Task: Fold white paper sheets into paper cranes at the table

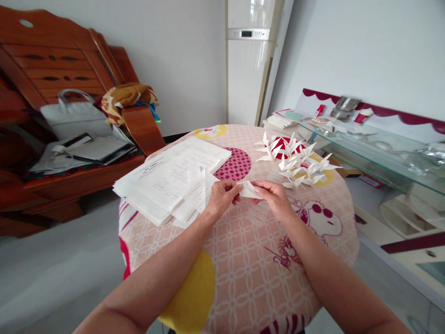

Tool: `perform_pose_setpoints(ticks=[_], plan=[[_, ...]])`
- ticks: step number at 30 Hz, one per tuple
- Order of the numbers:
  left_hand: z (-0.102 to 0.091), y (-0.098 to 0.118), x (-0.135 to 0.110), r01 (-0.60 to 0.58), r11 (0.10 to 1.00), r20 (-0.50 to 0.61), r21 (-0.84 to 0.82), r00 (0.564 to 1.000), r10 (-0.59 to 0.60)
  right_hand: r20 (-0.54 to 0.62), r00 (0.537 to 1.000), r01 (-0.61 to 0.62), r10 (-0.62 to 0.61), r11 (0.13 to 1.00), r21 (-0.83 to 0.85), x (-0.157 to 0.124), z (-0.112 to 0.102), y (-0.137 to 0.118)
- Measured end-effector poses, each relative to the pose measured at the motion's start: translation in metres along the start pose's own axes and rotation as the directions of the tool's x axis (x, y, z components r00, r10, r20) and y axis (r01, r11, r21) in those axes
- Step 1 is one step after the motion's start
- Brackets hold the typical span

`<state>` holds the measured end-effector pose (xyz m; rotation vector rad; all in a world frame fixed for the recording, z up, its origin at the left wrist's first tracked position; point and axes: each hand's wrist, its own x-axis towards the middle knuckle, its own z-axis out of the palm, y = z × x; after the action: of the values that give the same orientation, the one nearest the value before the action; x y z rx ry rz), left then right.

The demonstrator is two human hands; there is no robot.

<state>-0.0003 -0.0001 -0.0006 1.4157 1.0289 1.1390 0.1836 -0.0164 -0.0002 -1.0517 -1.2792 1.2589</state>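
Pink, white-patterned cloth lies beneath my left hand and right hand, both pinching a small folded white paper piece between them, its long axis crosswise from grip to grip, neither hand nearer.

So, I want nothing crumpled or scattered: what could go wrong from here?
The small folded paper, pinched between the left hand and right hand, might tear if they pull apart. The folded paper cranes cluster just beyond the right hand, so a careless sweep could crush or scatter some. The uneven paper stack lies beside the left hand; a bump might shift its sheets.
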Motion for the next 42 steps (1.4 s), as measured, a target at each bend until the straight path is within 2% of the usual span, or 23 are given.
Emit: perform_pose_setpoints(ticks=[6,12,16,22,28,33,36,39,42], plan=[[-0.001,0.001,0.000,0.009,0.999,0.007,0.039,1.000,-0.010,-0.039,0.999,0.011,-0.010,1.000,0.004,0.000,0.000,0.001],[-0.001,0.004,-0.002,-0.008,0.973,-0.064,0.233,0.998,0.024,-0.003,0.995,0.098,-0.099,0.991,-0.094,0.002,-0.002,0.011],[-0.001,0.005,-0.003,-0.047,0.952,-0.060,0.304,0.996,0.068,-0.013,0.996,0.086,-0.088,0.991,-0.098,0.002,-0.001,0.012],[-0.001,0.003,-0.002,-0.060,0.973,-0.032,0.225,0.997,0.069,-0.021,0.999,0.030,-0.030,1.000,-0.009,0.001,0.000,0.003],[-0.001,0.003,-0.002,-0.031,0.988,-0.009,0.154,0.999,0.033,-0.029,0.999,0.022,-0.021,0.999,0.029,-0.001,0.000,-0.003],[0.000,0.000,0.000,0.050,0.998,0.065,-0.044,0.997,-0.047,-0.027,1.000,0.009,-0.009,1.000,-0.002,-0.002,0.000,-0.004],[-0.001,-0.001,0.000,0.071,0.989,0.124,-0.129,0.991,-0.055,-0.045,0.998,-0.048,0.048,0.999,0.001,-0.001,0.000,-0.004],[-0.001,-0.002,0.000,0.078,0.990,0.190,-0.118,0.980,-0.054,-0.051,0.992,-0.117,0.117,0.993,-0.006,0.000,-0.003,-0.001],[-0.001,-0.003,-0.002,0.073,0.997,0.231,-0.013,0.971,-0.068,-0.031,0.983,-0.179,0.178,0.984,-0.018,0.001,-0.006,0.002]])
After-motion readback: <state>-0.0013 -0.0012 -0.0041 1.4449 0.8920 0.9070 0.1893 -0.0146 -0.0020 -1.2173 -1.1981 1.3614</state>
